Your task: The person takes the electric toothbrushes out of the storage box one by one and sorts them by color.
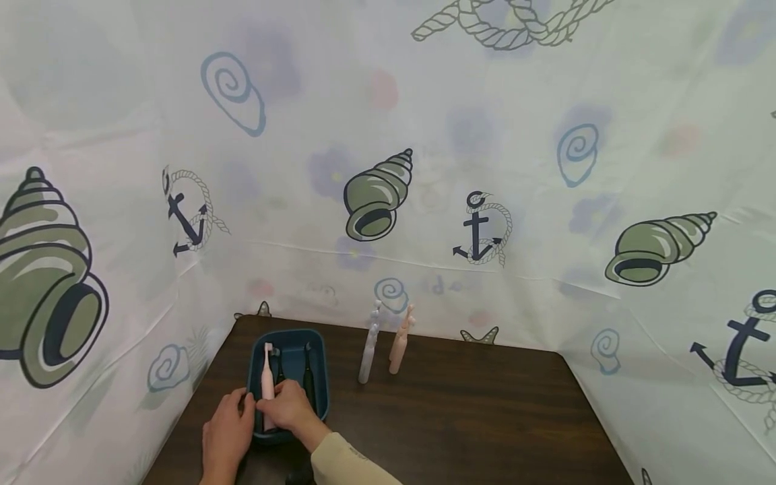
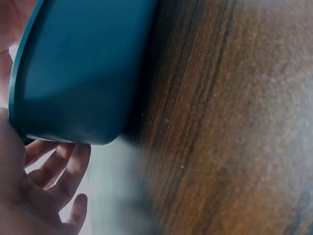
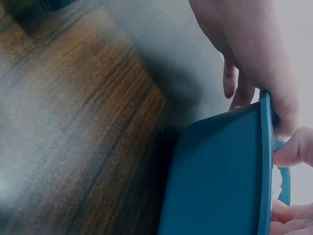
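Note:
A dark teal bin (image 1: pixel 320 350) stands at the left of the table. Inside it lies a pale pink electric toothbrush (image 1: pixel 267 377), its brush head toward the far end. My right hand (image 1: pixel 292 407) reaches over the bin's near right side and pinches the toothbrush's handle between thumb and fingers. My left hand (image 1: pixel 229 428) grips the bin's left wall, thumb over the rim and fingers outside, as the left wrist view shows with the fingers (image 2: pixel 68 171) against the wall. Two dark toothbrushes also lie in the bin, one (image 1: pixel 308 377) along the right side, the other (image 1: pixel 278 364) partly hidden.
Right of the bin, a pale lavender slender item (image 1: pixel 368 350) and a peach one (image 1: pixel 399 347), both with knobbly tops, are on the brown wooden table (image 1: pixel 485 411). A dark object (image 1: pixel 300 475) shows at the bottom edge. Printed cloth (image 1: pixel 424 121) hangs around the table.

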Motion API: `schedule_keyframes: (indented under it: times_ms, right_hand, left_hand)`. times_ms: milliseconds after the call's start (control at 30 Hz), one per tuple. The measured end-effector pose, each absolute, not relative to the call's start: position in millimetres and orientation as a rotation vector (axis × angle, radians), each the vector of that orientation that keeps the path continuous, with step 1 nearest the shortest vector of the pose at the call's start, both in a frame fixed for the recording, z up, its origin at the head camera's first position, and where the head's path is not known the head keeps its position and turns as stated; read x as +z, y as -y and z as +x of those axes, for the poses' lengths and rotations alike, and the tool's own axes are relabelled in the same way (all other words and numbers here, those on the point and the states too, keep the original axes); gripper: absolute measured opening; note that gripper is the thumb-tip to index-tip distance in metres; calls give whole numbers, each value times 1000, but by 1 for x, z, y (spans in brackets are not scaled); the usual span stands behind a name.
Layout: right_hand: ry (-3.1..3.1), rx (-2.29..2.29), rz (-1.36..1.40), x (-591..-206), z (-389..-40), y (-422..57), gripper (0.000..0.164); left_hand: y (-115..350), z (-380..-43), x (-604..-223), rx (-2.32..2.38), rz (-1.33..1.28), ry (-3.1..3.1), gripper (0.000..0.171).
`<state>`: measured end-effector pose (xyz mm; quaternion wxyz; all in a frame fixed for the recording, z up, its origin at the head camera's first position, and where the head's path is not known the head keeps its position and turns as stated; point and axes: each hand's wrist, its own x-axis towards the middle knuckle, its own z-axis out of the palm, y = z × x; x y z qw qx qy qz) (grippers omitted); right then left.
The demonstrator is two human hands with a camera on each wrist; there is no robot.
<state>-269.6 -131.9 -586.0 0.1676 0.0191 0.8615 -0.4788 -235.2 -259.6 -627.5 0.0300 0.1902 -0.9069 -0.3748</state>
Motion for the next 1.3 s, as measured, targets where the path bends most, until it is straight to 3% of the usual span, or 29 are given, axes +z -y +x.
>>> schedule_keyframes:
  times_ms: [667,1300]
  right_hand:
    - [-1913,-2038,95,-572,-258,108,28]
    - [-1759,-2103,-419,-582,-260,-5,39]
  left_hand:
    - [262,-240,-633,-1221,590,2812,54]
    - [258,-239,-634,-1231,539,2738,51]
